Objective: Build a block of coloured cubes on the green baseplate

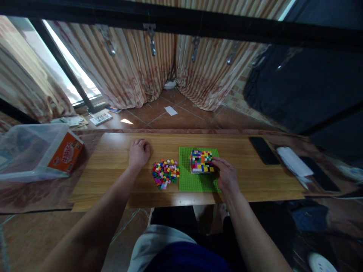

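A small block-shaped build of many-coloured toy bricks (pixel 202 167) stands on a green studded baseplate (pixel 188 184). At its right side is my right hand (pixel 227 174), thumb and fingers drawn together against the build's upper right edge; whatever lies between the fingertips is too small to make out. My left hand (pixel 139 153) rests on the wooden table with its fingers curled in, and nothing shows in it. Between that hand and the baseplate lies a pile of loose coloured bricks (pixel 166 173), reaching the plate's left edge.
The wooden table (pixel 252 181) carries a dark phone (pixel 264 150) on the right. Beyond it are a white folded item (pixel 295 161) and another dark flat device (pixel 319 173). A clear plastic bin (pixel 34 145) with an orange label stands at left. A dark metal bar (pixel 176 17) crosses above.
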Tool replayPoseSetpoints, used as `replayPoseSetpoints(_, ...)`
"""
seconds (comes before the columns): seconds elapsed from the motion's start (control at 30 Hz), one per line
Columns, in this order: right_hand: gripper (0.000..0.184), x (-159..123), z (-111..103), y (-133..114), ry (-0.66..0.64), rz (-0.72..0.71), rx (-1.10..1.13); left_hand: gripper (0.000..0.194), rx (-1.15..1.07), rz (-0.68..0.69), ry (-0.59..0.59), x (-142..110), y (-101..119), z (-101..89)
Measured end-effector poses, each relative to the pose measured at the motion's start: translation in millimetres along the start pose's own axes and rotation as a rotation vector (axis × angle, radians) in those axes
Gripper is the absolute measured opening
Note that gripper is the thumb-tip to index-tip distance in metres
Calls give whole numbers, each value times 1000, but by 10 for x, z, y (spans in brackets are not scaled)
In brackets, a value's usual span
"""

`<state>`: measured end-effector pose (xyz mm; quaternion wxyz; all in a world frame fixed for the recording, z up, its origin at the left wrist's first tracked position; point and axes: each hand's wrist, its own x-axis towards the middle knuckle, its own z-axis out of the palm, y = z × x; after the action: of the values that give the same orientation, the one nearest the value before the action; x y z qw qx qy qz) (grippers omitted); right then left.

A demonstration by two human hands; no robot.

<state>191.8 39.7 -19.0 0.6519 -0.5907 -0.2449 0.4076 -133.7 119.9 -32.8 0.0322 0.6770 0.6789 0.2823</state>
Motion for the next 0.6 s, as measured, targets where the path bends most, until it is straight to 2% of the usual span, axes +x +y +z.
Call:
replayPoseSetpoints(0.23,21,-29,-34,11,-16,12,5,24,-9,-11,-6,-3,-2,13)
replayPoseSetpoints(0.33,24,-143,-67,-30,24,-125,-69,23,-8,-19,0,-13,5,17)
replayPoseSetpoints(0.43,24,-374,-47,-132,34,-302,-282,23,3,-8,2,-23,19,9)
replayPoseSetpoints(0.5,19,-583,16,-189,-108,-397,-435,24,3,1,6,-29,28,2)
replayPoseSetpoints(0.6,17,-905,159,-159,-449,-518,-637,24,-3,3,11,-34,31,1)
